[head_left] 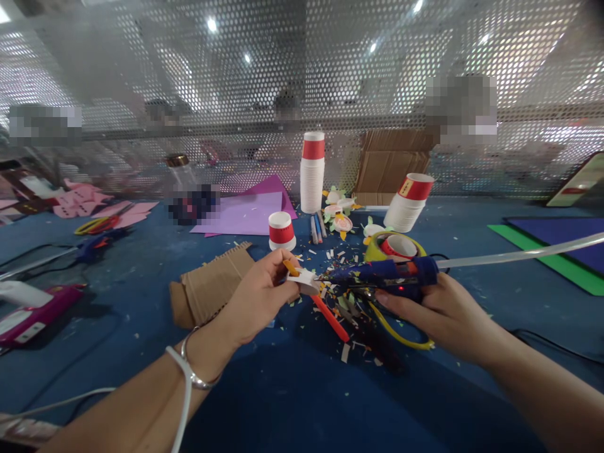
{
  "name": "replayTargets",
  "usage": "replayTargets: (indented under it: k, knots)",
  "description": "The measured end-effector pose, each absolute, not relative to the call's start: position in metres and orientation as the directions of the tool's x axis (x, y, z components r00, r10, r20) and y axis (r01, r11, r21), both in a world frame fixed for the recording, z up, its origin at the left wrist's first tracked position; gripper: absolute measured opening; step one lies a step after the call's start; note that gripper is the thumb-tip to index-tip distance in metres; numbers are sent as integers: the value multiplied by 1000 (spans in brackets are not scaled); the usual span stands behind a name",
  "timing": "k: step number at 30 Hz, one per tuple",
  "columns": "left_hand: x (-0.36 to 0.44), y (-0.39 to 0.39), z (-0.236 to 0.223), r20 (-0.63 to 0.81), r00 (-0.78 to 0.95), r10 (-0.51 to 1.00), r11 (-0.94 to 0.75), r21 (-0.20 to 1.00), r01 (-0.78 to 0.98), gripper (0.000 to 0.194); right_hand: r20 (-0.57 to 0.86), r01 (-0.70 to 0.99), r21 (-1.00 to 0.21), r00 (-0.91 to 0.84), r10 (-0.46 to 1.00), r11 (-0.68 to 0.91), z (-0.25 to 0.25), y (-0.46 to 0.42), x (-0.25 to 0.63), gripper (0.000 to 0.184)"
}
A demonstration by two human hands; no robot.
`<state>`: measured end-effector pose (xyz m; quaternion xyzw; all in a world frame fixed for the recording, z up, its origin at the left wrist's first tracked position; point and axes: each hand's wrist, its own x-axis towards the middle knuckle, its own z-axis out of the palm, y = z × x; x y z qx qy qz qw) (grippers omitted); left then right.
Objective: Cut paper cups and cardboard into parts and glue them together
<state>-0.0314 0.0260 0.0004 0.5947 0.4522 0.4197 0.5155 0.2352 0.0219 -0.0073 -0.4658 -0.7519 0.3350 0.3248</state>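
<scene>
My left hand (262,292) pinches a small white paper piece (306,280) with an orange strip (291,268) sticking up from it. In my right hand (438,314) is a blue hot glue gun (377,274), a red light glowing on its body and a long clear glue stick (519,255) leading out of its back. The nozzle points left and meets or nearly meets the edge of the white piece. Below it lie an orange-red pen-like tool (331,319) and scissors with yellow handles (401,336), partly hidden under my right hand.
Paper scraps (349,308) litter the middle. Behind stand a red-and-white cup (282,231), a tall cup stack (312,182), a leaning stack (406,207) and small paper turtle-like crafts (342,222). Cardboard (214,283) lies left, coloured sheets (561,245) right, and a second glue gun (101,245) far left.
</scene>
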Motion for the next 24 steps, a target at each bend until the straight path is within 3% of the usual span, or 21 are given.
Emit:
replayTargets:
  k: [24]
  knots:
    - [-32, 27, 0, 59, 224, 973, -100, 979, 175, 19, 244, 560, -718, -354, 903, 414, 2, 22, 229, 26]
